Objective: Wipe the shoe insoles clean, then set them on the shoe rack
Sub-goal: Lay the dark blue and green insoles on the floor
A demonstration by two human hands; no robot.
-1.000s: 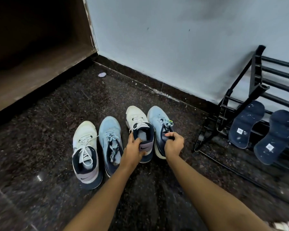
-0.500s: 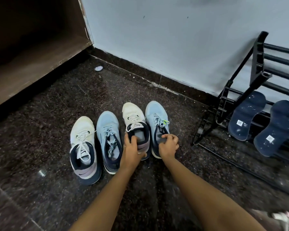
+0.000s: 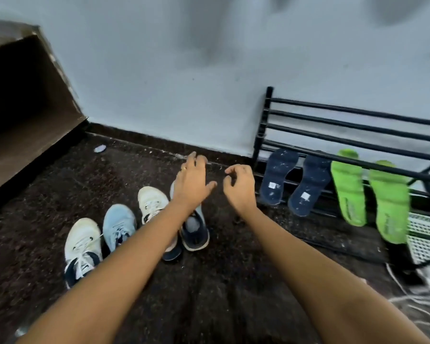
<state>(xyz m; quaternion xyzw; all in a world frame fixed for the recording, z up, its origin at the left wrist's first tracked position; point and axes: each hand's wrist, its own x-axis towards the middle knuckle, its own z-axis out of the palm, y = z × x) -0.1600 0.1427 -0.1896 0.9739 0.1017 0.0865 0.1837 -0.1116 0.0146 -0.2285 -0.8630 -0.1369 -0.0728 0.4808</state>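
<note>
Two dark blue insoles (image 3: 279, 175) (image 3: 309, 183) and two bright green insoles (image 3: 348, 189) (image 3: 390, 199) lean upright against the black shoe rack (image 3: 358, 125) at the right. Several sneakers stand in a row on the dark floor: a white one (image 3: 81, 247), a light blue one (image 3: 118, 227), another white one (image 3: 152, 202) and a blue one (image 3: 194, 232) partly under my left forearm. My left hand (image 3: 193, 182) hovers above the shoes, fingers spread, holding nothing. My right hand (image 3: 240, 186) is raised beside it, fingers loosely curled and empty.
A grey wall runs behind the rack. A brown wooden cabinet side (image 3: 27, 115) stands at the left. A white mesh basket (image 3: 425, 234) and white cords (image 3: 412, 294) lie at the lower right by the rack's foot. A small scrap (image 3: 99, 148) lies near the skirting.
Both hands have let go of the two right-hand sneakers and lifted up and forward. The view has swung right, bringing the green insoles and more of the rack into sight.
</note>
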